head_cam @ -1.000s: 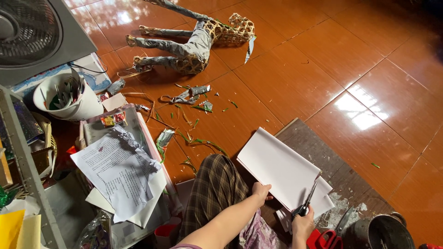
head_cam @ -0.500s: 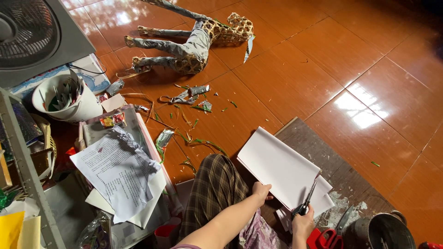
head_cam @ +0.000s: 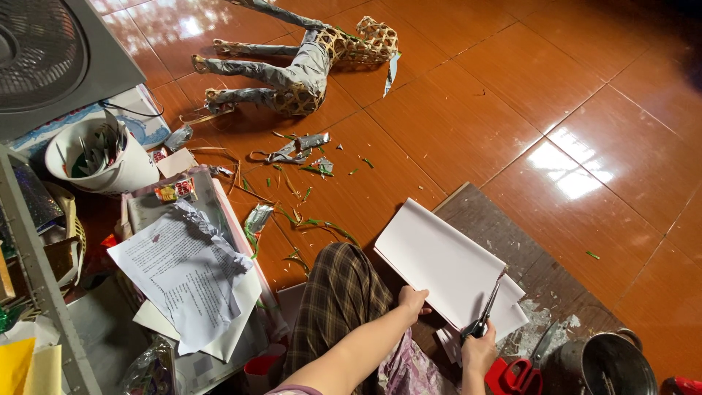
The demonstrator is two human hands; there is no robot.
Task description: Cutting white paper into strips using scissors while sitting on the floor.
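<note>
Likely a home: tiled floor [head_cam: 453, 88], fan [head_cam: 44, 51].

The glossy orange tiled floor [head_cam: 468, 110] carries a woven animal frame [head_cam: 307, 62], foil scraps [head_cam: 296, 150], a white bucket [head_cam: 102, 157], printed papers [head_cam: 183, 274], a metal pot [head_cam: 599, 366] and red scissors [head_cam: 519, 374].

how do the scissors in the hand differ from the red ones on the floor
The dark-handled scissors are held in the right hand, blades up against the white paper sheet; the red-handled scissors lie untouched on the floor beside the metal pot. The held pair's handles are hidden by fingers; the red pair's loops show fully. Both have metal blades.
</note>
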